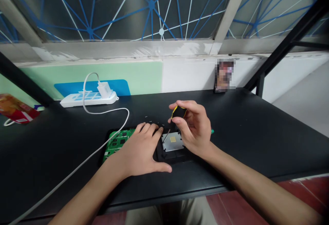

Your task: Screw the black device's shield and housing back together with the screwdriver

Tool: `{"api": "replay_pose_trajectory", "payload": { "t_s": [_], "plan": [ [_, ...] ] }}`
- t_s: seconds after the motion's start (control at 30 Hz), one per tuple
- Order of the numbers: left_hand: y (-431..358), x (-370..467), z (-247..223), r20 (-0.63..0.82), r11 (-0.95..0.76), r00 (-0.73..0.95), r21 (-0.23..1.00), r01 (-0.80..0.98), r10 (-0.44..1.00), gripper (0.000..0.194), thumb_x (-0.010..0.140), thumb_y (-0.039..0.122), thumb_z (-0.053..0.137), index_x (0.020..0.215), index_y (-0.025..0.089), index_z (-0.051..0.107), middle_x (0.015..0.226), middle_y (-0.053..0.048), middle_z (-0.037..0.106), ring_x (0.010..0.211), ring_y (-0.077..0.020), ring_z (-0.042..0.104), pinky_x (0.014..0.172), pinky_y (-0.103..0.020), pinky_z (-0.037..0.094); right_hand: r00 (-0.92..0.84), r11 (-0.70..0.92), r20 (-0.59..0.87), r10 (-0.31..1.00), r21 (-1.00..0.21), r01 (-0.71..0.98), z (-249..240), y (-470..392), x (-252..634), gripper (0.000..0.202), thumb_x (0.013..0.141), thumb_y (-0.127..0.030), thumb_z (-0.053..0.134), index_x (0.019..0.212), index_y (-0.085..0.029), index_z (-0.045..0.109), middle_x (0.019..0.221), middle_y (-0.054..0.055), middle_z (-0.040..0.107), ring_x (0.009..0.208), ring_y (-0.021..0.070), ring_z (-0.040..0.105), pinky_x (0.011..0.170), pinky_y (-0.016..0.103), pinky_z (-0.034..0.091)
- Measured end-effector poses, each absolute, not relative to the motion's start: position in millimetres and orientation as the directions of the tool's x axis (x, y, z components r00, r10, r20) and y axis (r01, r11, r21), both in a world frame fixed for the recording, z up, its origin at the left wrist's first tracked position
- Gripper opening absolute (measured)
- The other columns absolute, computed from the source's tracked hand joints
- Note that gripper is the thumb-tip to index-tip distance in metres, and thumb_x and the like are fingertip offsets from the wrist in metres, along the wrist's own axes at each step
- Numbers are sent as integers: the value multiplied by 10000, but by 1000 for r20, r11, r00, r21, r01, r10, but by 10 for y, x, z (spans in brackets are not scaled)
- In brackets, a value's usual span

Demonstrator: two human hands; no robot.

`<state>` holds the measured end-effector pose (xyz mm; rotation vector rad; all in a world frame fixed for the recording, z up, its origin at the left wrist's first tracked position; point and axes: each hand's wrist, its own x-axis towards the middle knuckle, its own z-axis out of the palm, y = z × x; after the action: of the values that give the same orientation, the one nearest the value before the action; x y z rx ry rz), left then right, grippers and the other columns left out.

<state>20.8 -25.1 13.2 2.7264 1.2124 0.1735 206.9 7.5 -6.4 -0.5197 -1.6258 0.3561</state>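
My right hand [195, 125] is closed around the black and yellow handle of a screwdriver [179, 111]. The screwdriver's thin shaft slants down to the left edge of a silver metal plate [177, 146] with a small yellowish square on it. That plate sits in the right half of a black opened device [160, 154]. A green circuit board [117, 142] fills its left half. Across the middle of the device lies my left hand [141, 151], fingers spread and thumb stretched out, covering part of the board. Several tiny screws [150, 121] are scattered just behind the device.
At the back left, a white power strip [89, 99] holds a white charger [104, 89], whose cable [84, 161] runs past the device's left side. A red and orange packet [17, 108] lies far left. A phone-like object [224, 77], partly blurred, leans on the back wall.
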Motion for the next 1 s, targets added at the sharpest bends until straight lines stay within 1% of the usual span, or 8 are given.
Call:
{"api": "replay_pose_trajectory", "payload": {
  "t_s": [0.2, 0.37, 0.5, 0.6, 0.7, 0.87, 0.93, 1.0],
  "plan": [
    [-243, 201, 118, 54, -666, 671, 199, 719, 740, 921, 729, 772, 686, 1345, 106, 532, 1233, -166, 564, 1136, -379, 510, 1045, -541, 375, -155, 812, 797, 584, -576, 99, -2, 24, 2080, 392, 983, -173, 532, 1350, -305, 488, 1234, 57, 661, 805, 121, 703, 732, 332, 623],
    [-241, 190, 100, 63, -664, 668, 206, 719, 742, 931, 719, 778, 687, 1347, 109, 533, 1227, -163, 569, 1129, -378, 514, 1036, -540, 383, -168, 804, 787, 593, -590, 75, 5, 30, 2074, 360, 992, -183, 505, 1332, -302, 515, 1235, 65, 580, 871, 138, 673, 754, 355, 611],
    [-243, 190, 95, 50, -661, 668, 208, 721, 743, 917, 719, 757, 704, 1375, 145, 517, 1266, -158, 563, 1148, -387, 511, 1045, -550, 374, -154, 836, 821, 549, -535, 126, 3, 49, 2072, 418, 930, -177, 623, 1322, -308, 556, 1162, 60, 533, 964, 178, 593, 723, 345, 577],
    [-237, 198, 93, 36, -656, 665, 211, 725, 746, 953, 717, 754, 707, 1422, 155, 478, 1299, -160, 552, 1161, -394, 507, 1048, -557, 372, -163, 871, 859, 486, -461, 167, 24, 57, 2069, 509, 865, -148, 715, 1323, -311, 562, 1108, 43, 550, 917, 167, 553, 674, 311, 525],
    [-231, 204, 97, 22, -655, 665, 200, 729, 747, 967, 722, 765, 694, 1430, 144, 473, 1304, -170, 546, 1173, -397, 504, 1058, -558, 366, -149, 881, 874, 463, -435, 188, 57, 51, 2065, 519, 848, -127, 732, 1311, -299, 573, 1071, 29, 567, 856, 149, 535, 670, 306, 500],
    [-227, 201, 105, 20, -658, 668, 196, 727, 744, 938, 722, 775, 683, 1396, 149, 495, 1317, -171, 544, 1191, -401, 503, 1067, -554, 364, -151, 859, 852, 502, -469, 207, 96, 13, 2056, 451, 878, -110, 681, 1289, -272, 589, 990, 12, 568, 799, 130, 533, 690, 312, 512],
    [-227, 199, 102, 27, -658, 668, 206, 724, 744, 921, 721, 776, 684, 1381, 159, 503, 1320, -169, 548, 1184, -402, 510, 1057, -557, 372, -161, 850, 838, 522, -494, 185, 96, -3, 2051, 430, 895, -115, 651, 1290, -271, 585, 1021, 21, 580, 842, 139, 575, 707, 323, 530],
    [-229, 194, 94, 38, -662, 672, 215, 717, 740, 912, 726, 777, 679, 1382, 170, 502, 1321, -166, 551, 1178, -403, 514, 1045, -562, 379, -194, 834, 811, 552, -539, 121, 85, -16, 2047, 415, 929, -126, 598, 1314, -277, 561, 1097, 40, 600, 925, 158, 627, 742, 339, 560]
  ]
}}
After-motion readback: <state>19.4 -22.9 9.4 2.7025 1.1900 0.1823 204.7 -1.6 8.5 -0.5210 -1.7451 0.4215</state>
